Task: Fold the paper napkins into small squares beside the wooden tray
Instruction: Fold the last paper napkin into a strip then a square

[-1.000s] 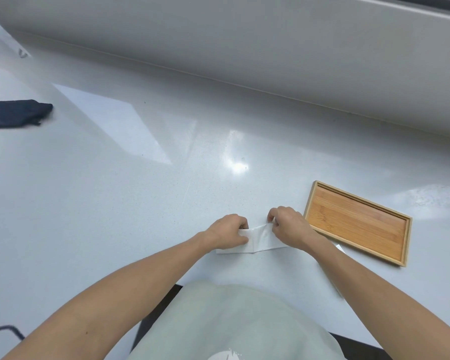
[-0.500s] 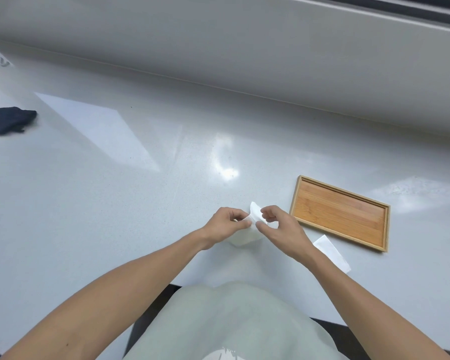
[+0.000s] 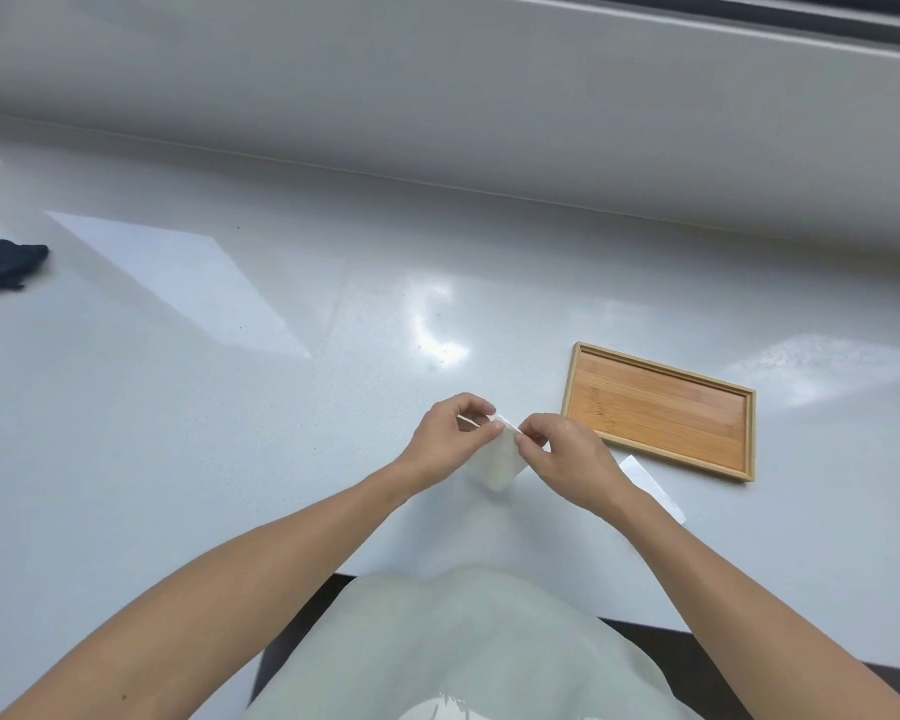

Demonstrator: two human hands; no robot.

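Note:
A white paper napkin (image 3: 497, 462) hangs folded between my two hands just above the white counter, left of the wooden tray (image 3: 661, 407). My left hand (image 3: 450, 436) pinches its upper edge from the left and my right hand (image 3: 567, 457) pinches the same edge from the right, fingertips almost touching. A second white napkin (image 3: 650, 485) lies flat on the counter beside the tray's near edge, partly hidden behind my right wrist. The tray holds nothing.
A dark blue cloth (image 3: 4, 265) lies at the far left of the counter. A grey wall ledge (image 3: 437, 111) runs along the back. The counter's near edge (image 3: 749, 652) is close to my body, dark below it.
The napkin was stretched flat between my hands on the counter; my hands have brought its ends together and lifted it, so it now hangs doubled. The second napkin has come into sight.

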